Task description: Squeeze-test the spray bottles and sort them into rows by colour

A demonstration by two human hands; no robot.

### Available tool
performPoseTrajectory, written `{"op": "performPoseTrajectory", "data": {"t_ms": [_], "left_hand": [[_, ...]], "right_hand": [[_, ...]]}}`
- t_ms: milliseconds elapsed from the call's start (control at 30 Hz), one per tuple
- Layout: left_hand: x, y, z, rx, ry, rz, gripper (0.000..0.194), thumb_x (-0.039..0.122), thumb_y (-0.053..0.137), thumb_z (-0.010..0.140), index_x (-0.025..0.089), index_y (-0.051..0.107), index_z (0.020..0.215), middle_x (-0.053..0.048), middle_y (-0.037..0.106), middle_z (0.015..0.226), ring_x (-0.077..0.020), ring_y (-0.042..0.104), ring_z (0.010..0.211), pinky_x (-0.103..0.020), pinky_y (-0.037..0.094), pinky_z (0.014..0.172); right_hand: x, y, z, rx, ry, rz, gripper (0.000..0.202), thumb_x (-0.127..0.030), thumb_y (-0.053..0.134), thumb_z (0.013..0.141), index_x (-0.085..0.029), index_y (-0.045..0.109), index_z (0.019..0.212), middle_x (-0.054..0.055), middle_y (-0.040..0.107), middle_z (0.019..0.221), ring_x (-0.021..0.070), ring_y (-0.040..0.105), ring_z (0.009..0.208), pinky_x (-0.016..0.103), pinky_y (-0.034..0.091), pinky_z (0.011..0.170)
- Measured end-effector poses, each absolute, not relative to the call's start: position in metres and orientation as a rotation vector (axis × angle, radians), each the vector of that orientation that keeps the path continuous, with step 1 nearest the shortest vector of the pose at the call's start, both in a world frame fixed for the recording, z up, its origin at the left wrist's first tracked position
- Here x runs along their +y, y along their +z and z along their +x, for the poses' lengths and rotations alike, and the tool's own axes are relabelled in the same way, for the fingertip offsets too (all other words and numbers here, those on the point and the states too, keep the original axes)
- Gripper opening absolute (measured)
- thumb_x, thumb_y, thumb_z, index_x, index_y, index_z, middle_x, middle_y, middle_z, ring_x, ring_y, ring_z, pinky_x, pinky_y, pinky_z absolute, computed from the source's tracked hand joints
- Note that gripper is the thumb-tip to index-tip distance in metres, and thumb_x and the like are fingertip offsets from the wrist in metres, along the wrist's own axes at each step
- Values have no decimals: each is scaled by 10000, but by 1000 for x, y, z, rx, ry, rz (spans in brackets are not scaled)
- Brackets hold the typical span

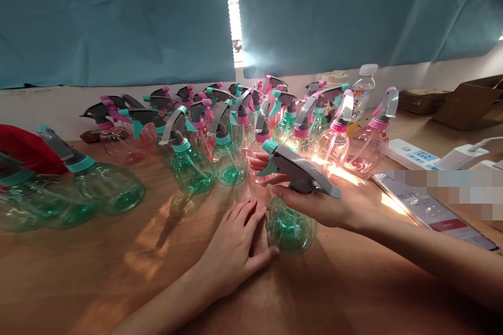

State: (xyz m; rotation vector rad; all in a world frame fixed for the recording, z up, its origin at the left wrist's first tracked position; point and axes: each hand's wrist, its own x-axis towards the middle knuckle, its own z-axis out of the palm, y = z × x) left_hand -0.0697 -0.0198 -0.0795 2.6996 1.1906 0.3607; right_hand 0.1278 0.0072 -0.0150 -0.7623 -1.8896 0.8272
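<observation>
A green spray bottle [291,225] with a grey and teal spray head stands upright near the middle of the table. My right hand [310,201] is wrapped round its neck just under the spray head, fingers reaching past the left side. Beside the bottle, my left hand [239,241] lies palm down with its fingers spread, the thumb tip close to the bottle's base. Nothing shows in the left hand. Just behind the hands stand a green bottle [229,165] and another green bottle [192,170].
Several pink and green spray bottles crowd the back of the wooden table [176,282]. Green bottles [110,188] lie tilted at the left by a red object [31,146]. At the right are a phone [432,209], a power strip [416,154] and a cardboard box [467,102].
</observation>
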Motion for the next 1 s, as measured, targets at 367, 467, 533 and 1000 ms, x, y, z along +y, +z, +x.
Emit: {"op": "performPoseTrajectory", "data": {"t_ms": [367, 467, 533, 1000], "left_hand": [[-22, -81, -70, 1195, 367, 2698, 610, 512, 600, 875, 153, 446, 1344, -179, 436, 1433, -354, 357, 1344, -548, 307, 1090], [-21, -81, -70, 1189, 368, 2696, 609, 507, 604, 873, 139, 457, 1337, -184, 443, 1426, -359, 360, 1342, -552, 302, 1094], [-21, -80, -70, 1183, 376, 2691, 603, 501, 609, 871, 138, 465, 1332, -182, 449, 1422, -359, 365, 1339, -550, 303, 1094], [-21, -79, -70, 1202, 334, 2678, 617, 529, 589, 877, 154, 463, 1351, -171, 427, 1445, -360, 352, 1344, -556, 295, 1094]], "right_hand": [[7, -16, 127, -1859, 835, -823, 295, -170, 480, 787, -236, 671, 1001, 33, 732, 1017, 190, 689, 893, 300, 577, 725], [7, -18, 126, -1804, 808, -813, 144, -177, 504, 766, -228, 638, 781, 39, 741, 964, 198, 696, 882, 297, 577, 705], [7, -17, 126, -1814, 821, -817, 118, -170, 514, 756, -228, 615, 775, 39, 738, 978, 202, 694, 912, 302, 575, 726], [-1, 5, 135, -1962, 807, -943, 343, -147, 482, 782, -219, 648, 1073, 30, 717, 945, 192, 682, 869, 292, 560, 705]]}}
